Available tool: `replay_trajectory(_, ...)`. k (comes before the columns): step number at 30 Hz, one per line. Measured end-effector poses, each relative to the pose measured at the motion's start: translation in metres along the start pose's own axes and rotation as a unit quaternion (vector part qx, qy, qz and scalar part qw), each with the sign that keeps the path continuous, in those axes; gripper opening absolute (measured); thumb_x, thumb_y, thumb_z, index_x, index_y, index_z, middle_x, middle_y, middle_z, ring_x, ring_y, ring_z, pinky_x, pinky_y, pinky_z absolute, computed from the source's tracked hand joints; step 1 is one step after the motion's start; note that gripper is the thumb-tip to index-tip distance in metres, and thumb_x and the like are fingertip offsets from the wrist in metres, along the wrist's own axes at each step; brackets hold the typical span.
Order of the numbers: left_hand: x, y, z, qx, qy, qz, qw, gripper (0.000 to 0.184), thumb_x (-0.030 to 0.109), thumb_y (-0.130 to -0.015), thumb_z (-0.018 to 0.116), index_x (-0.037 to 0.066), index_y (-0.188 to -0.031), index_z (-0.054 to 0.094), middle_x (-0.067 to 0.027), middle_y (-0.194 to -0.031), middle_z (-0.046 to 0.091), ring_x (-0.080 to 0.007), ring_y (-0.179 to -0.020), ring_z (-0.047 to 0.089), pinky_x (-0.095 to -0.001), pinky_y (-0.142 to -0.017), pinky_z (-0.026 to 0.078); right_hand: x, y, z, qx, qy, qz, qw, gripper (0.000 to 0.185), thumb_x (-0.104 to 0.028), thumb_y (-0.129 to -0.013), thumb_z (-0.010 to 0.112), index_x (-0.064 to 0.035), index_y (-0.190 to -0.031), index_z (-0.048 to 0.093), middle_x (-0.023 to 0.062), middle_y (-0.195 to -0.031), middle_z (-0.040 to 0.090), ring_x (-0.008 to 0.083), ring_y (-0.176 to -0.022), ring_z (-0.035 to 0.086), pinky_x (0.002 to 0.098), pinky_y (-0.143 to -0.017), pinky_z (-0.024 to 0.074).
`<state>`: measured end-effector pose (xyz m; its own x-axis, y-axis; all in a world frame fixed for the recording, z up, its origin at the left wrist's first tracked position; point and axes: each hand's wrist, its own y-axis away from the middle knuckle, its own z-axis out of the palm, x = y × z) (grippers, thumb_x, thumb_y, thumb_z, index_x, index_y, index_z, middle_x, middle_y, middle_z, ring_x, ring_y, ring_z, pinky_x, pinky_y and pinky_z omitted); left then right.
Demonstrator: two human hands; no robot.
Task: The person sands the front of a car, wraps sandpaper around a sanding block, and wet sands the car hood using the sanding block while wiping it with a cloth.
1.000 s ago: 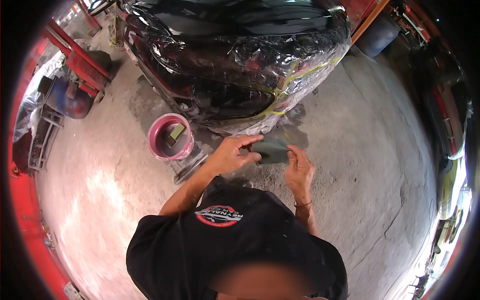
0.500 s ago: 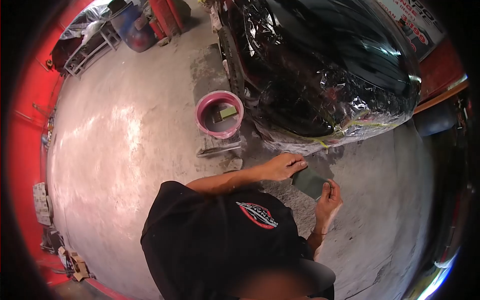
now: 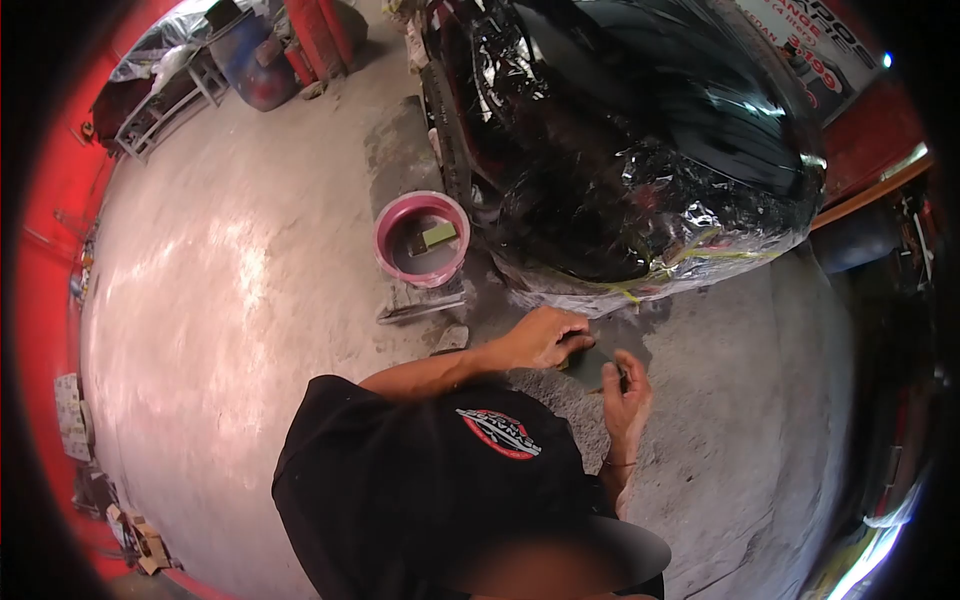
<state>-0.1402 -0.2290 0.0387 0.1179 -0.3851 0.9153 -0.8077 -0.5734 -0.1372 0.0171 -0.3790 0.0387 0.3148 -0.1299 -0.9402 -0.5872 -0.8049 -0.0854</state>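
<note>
My left hand is closed on a dark grey-green sheet that looks like sandpaper. A small yellowish edge shows under its fingers, too little to name. Close to the sheet's right side, my right hand has its thumb and fingers apart. Whether its thumb touches the sheet I cannot tell. Beyond my left forearm stands a pink basin of greyish water, holding a light green block.
A dark car wrapped in clear plastic with yellow-green tape stands ahead. Slabs lie under and near the basin. A blue drum and a metal rack are at the far left. A printed banner hangs at upper right.
My right hand has loosened from the sheet's corner, its fingers now apart. The sheet shows smaller and a yellowish edge appears by my left hand. The view has shifted slightly.
</note>
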Motion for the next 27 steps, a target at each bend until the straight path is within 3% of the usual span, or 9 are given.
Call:
replay_trajectory(10, -0.003, -0.003, 0.007, -0.018, 0.007, 0.041, 0.999, 0.021, 0.018, -0.093, 0.069, 0.005, -0.109, 0.072, -0.0142, -0.092, 0.073, -0.0237, -0.075, 0.071, -0.0333, -0.065, 0.053, 0.009, 0.007, 0.012, -0.013, 0.103, 0.033, 0.994, 0.027, -0.024, -0.097, 0.065, 0.0022, -0.092, 0.068, 0.0169, -0.069, 0.06, 0.0159, -0.064, 0.051, 0.0338, -0.062, 0.0455)
replay_trajectory(13, -0.015, 0.001, 0.007, 0.049, 0.029, 0.061, 0.997, 0.022, 0.02, -0.095, 0.068, 0.004, -0.11, 0.072, -0.0117, -0.089, 0.073, -0.0178, -0.071, 0.069, -0.0319, -0.064, 0.052, 0.011, 0.005, 0.022, -0.03, 0.112, 0.024, 0.993, 0.023, -0.021, -0.097, 0.064, 0.0012, -0.098, 0.069, 0.0101, -0.074, 0.063, 0.0133, -0.067, 0.053, 0.0312, -0.063, 0.0469)
replay_trajectory(14, -0.013, 0.004, 0.001, 0.059, 0.028, 0.051, 0.997, 0.022, 0.02, -0.095, 0.068, 0.004, -0.11, 0.072, -0.0117, -0.089, 0.073, -0.0178, -0.071, 0.069, -0.0319, -0.064, 0.052, 0.004, 0.001, 0.025, -0.049, -0.082, 0.084, 0.992, 0.022, -0.02, -0.098, 0.063, 0.0002, -0.106, 0.067, 0.0071, -0.081, 0.064, 0.0122, -0.071, 0.055, 0.0303, -0.064, 0.0489)
replay_trajectory(15, -0.009, 0.005, -0.006, 0.068, 0.087, -0.071, 0.991, 0.023, 0.021, -0.095, 0.067, 0.004, -0.111, 0.072, -0.0102, -0.089, 0.074, -0.0147, -0.071, 0.067, -0.0312, -0.064, 0.052, 0.001, -0.003, 0.029, -0.067, -0.27, 0.143, 0.95, 0.024, -0.019, -0.099, 0.063, -0.0009, -0.115, 0.065, 0.0041, -0.087, 0.065, 0.0111, -0.075, 0.057, 0.0295, -0.065, 0.0509)
replay_trajectory(16, -0.008, 0.006, -0.014, 0.076, 0.147, -0.19, 0.968, 0.024, 0.022, -0.096, 0.066, 0.004, -0.111, 0.072, -0.0087, -0.088, 0.074, -0.0115, -0.071, 0.065, -0.0305, -0.065, 0.052, 0.018, -0.008, 0.028, -0.08, -0.268, 0.145, 0.949, 0.024, -0.019, -0.099, 0.063, -0.0009, -0.115, 0.065, 0.0041, -0.087, 0.065, 0.0111, -0.075, 0.057, 0.0295, -0.065, 0.0509)
replay_trajectory(19, -0.031, 0.02, -0.031, 0.032, 0.175, -0.175, 0.968, 0.027, 0.024, -0.096, 0.066, 0.003, -0.111, 0.072, -0.0074, -0.088, 0.074, -0.0086, -0.073, 0.063, -0.029, -0.068, 0.052, 0.047, -0.015, 0.031, -0.214, -0.316, 0.243, 0.892, 0.029, -0.016, -0.1, 0.059, -0.0025, -0.126, 0.057, 0.0025, -0.102, 0.064, 0.0121, -0.082, 0.06, 0.0308, -0.067, 0.0552)
replay_trajectory(21, -0.049, 0.028, -0.035, 0.058, 0.135, -0.155, 0.977, 0.027, 0.025, -0.096, 0.066, 0.003, -0.111, 0.072, -0.0082, -0.089, 0.074, -0.0097, -0.075, 0.064, -0.0287, -0.07, 0.053, -0.007, -0.02, 0.051, -0.184, -0.292, 0.255, 0.903, 0.019, -0.014, -0.101, 0.056, -0.0023, -0.116, 0.06, 0.0021, -0.098, 0.064, 0.0114, -0.079, 0.06, 0.0319, -0.068, 0.0565)
replay_trajectory(25, -0.106, 0.031, -0.032, 0.105, 0.104, -0.154, 0.977, 0.029, 0.027, -0.097, 0.065, 0.004, -0.114, 0.071, -0.0102, -0.095, 0.074, -0.0131, -0.084, 0.067, -0.0298, -0.078, 0.053, 0.047, -0.037, 0.08, -0.26, -0.175, 0.245, 0.918, 0.016, -0.014, -0.102, 0.054, -0.004, -0.113, 0.062, 0.0069, -0.099, 0.068, 0.0138, -0.08, 0.065, 0.0297, -0.062, 0.0532)
replay_trajectory(27, -0.127, 0.03, -0.053, 0.127, 0.109, -0.177, 0.97, 0.031, 0.027, -0.097, 0.065, 0.004, -0.117, 0.07, -0.0119, -0.099, 0.074, -0.0144, -0.088, 0.068, -0.0312, -0.08, 0.053, 0.06, -0.051, 0.089, -0.262, 0.22, 0.091, 0.935, 0.018, -0.017, -0.099, 0.055, -0.0007, -0.101, 0.062, 0.0119, -0.091, 0.066, 0.017, -0.071, 0.063, 0.0316, -0.058, 0.0488)
